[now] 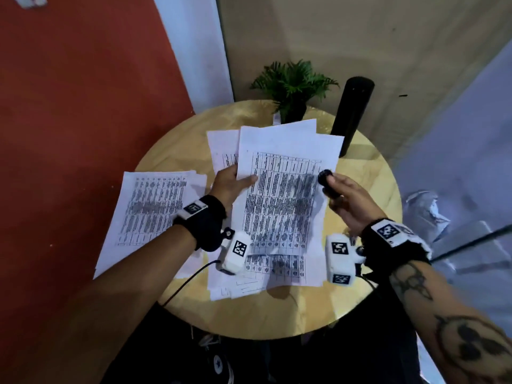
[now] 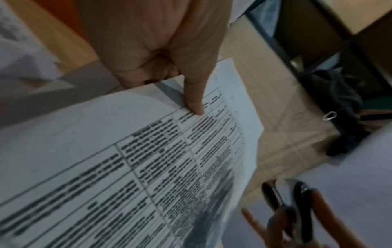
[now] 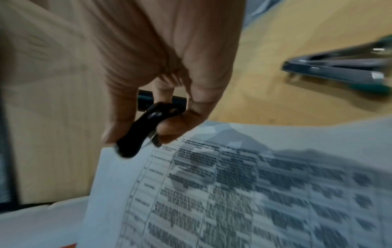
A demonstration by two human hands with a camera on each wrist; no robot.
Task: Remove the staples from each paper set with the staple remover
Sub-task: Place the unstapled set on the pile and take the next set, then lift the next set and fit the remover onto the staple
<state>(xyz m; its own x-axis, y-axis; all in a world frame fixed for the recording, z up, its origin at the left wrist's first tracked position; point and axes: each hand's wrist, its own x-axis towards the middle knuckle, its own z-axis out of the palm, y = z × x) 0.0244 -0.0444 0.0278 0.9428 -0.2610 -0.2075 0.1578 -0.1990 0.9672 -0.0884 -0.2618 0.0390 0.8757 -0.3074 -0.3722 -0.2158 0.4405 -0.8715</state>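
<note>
The left hand (image 1: 231,184) pinches the printed paper set (image 1: 285,206) by its edge, thumb on top, holding it raised off the round table (image 1: 368,245). Just beside it, the right hand (image 1: 346,200) grips the black staple remover (image 1: 327,182), likely to reach a stapled corner.

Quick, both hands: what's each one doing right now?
Left hand: pinching the paper set, thumb on top, fingers underneath.
Right hand: gripping the staple remover; its tip is beside the paper's right edge.

Your head view looks down over both hands; each wrist view sits close behind its fingers, sharing the paper (image 1: 279,200).
</note>
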